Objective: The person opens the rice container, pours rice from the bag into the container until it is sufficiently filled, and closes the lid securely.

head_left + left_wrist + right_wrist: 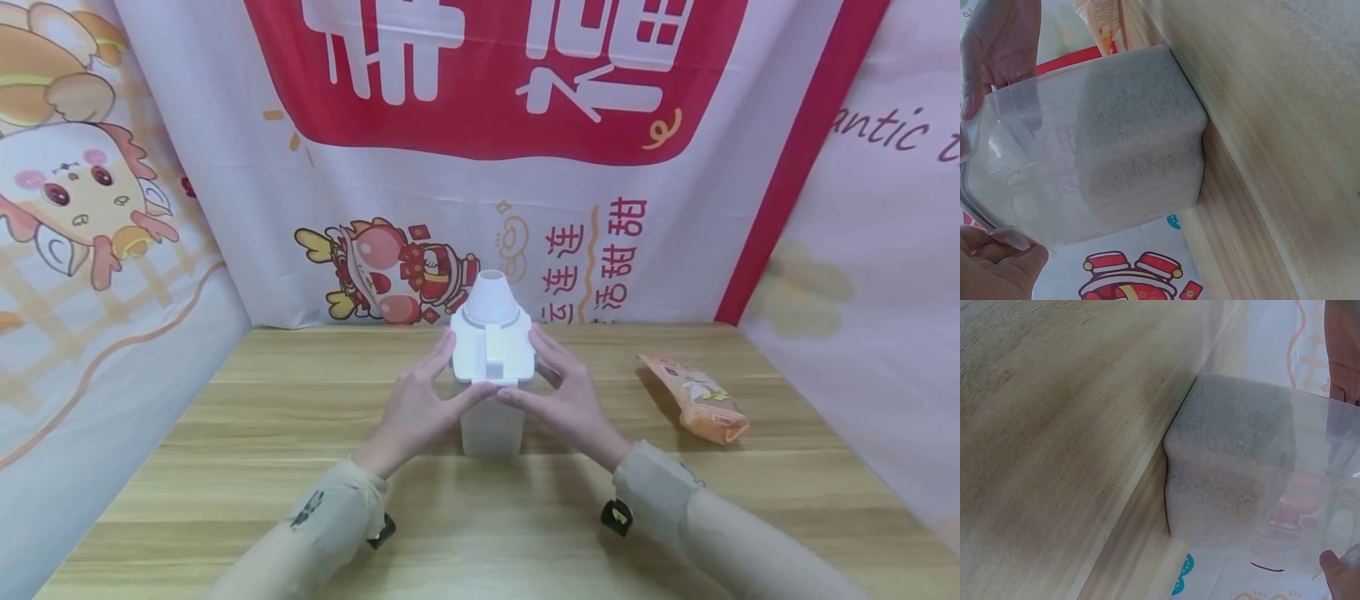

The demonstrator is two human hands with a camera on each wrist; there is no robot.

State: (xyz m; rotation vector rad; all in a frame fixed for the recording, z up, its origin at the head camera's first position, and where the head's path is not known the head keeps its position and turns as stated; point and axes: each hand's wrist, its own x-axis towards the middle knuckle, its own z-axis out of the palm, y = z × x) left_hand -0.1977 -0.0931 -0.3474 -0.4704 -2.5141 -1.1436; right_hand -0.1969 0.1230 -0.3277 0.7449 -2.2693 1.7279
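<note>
A clear storage container [491,429] stands upright on the table, its lower part filled with fine pale grains [1141,119]. On top sits a white lid [467,354] with a white cone-shaped cap [491,302]. My left hand [420,407] grips the lid's left side, thumb at the front edge and fingers along the side. Opposite it, my right hand [572,407] holds the right side the same way. Both thumbs nearly meet at the lid's front flap [495,383]. Fingertips of the left hand curl at the lid rim in the left wrist view.
An orange-and-white snack bag [705,402] lies on the wooden table [315,392] to the right of the container. Printed cloth [420,183] hangs behind the table, with more printed cloth at both sides.
</note>
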